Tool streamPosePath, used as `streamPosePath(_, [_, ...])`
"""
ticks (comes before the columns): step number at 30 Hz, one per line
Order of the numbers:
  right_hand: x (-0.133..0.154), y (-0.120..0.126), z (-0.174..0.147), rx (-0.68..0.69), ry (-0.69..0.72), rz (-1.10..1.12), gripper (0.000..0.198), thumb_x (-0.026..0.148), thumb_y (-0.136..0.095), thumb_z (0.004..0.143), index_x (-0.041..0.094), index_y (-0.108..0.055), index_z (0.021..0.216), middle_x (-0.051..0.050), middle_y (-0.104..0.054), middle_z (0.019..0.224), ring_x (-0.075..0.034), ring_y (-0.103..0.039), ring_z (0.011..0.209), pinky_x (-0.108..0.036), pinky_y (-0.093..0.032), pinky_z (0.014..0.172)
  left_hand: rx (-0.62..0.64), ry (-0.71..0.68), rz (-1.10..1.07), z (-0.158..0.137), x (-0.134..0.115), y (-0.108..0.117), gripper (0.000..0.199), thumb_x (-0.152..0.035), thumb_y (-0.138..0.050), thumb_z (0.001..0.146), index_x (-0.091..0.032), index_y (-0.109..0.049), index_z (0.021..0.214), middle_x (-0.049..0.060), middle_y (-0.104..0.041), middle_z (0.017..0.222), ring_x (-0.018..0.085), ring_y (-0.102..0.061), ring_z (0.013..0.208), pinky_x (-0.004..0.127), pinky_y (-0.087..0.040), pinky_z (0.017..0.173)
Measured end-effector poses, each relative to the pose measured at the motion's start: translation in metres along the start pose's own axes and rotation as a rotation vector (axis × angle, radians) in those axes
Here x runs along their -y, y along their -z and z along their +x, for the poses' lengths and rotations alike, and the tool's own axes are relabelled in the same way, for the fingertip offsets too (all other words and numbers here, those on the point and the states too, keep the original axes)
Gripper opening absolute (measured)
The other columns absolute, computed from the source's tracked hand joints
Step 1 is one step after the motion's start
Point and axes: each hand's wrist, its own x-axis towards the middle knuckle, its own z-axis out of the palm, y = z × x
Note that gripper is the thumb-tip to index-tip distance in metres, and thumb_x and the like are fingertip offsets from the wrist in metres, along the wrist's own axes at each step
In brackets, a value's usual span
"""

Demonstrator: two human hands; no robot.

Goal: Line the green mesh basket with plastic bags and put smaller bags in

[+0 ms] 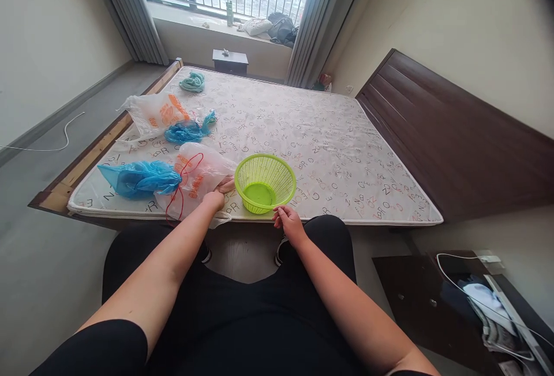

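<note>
A lime-green plastic basket (265, 196) with meshed sides stands upright at the mattress's near edge, nothing inside it. My right hand (289, 223) pinches its near rim between thumb and fingers. To the basket's left, my left hand (220, 190) lies with fingers stretched toward the basket, over the edge of a translucent plastic bag (203, 174) with orange print; whether it touches the basket I cannot tell. Beside that bag is a bunched blue plastic bag (141, 178), with a red cord (184, 174) looped at its right end.
The patterned mattress (329, 151) fills a wooden bed frame with a dark headboard (450, 127). Farther back lie another printed bag (156, 113), a blue bag (186, 131) and a teal cloth bundle (193, 82). A nightstand (230, 63) stands by the window; a dark cabinet (415, 289) is at right.
</note>
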Motion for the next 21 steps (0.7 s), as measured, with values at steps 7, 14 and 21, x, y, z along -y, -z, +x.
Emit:
streamPosePath(7, [-0.004, 0.002, 0.003, 0.007, 0.006, 0.002, 0.042, 0.060, -0.065, 0.082, 0.020, -0.065, 0.093, 0.001, -0.066, 0.069, -0.011, -0.058, 0.050, -0.024, -0.044, 0.048, -0.180, 0.080, -0.008, 0.007, -0.013, 0.040, 0.048, -0.027, -0.059, 0.087, -0.015, -0.066, 0.133, 0.020, -0.059, 0.143, 0.032, -0.062, 0.125, 0.039, -0.048, 0.103])
streamPosePath(14, [-0.008, 0.003, 0.005, 0.024, 0.019, 0.025, 0.043, 0.061, -0.064, 0.084, 0.019, -0.065, 0.094, 0.001, -0.066, 0.072, -0.011, -0.058, 0.051, -0.024, -0.045, 0.049, -0.468, 0.131, -0.071, 0.004, -0.029, 0.123, 0.054, -0.025, -0.070, 0.079, -0.014, -0.057, 0.131, 0.018, -0.069, 0.116, 0.032, -0.069, 0.102, 0.040, -0.054, 0.086])
streamPosePath(21, [-0.004, 0.001, 0.003, 0.036, 0.007, 0.020, 0.046, 0.063, -0.065, 0.082, 0.019, -0.064, 0.094, 0.001, -0.067, 0.071, -0.011, -0.058, 0.050, -0.024, -0.045, 0.049, -0.714, -0.038, -0.215, -0.006, -0.051, 0.190, 0.011, -0.008, -0.057, 0.086, -0.014, -0.062, 0.093, 0.014, -0.066, 0.105, 0.026, -0.063, 0.104, 0.041, -0.050, 0.098])
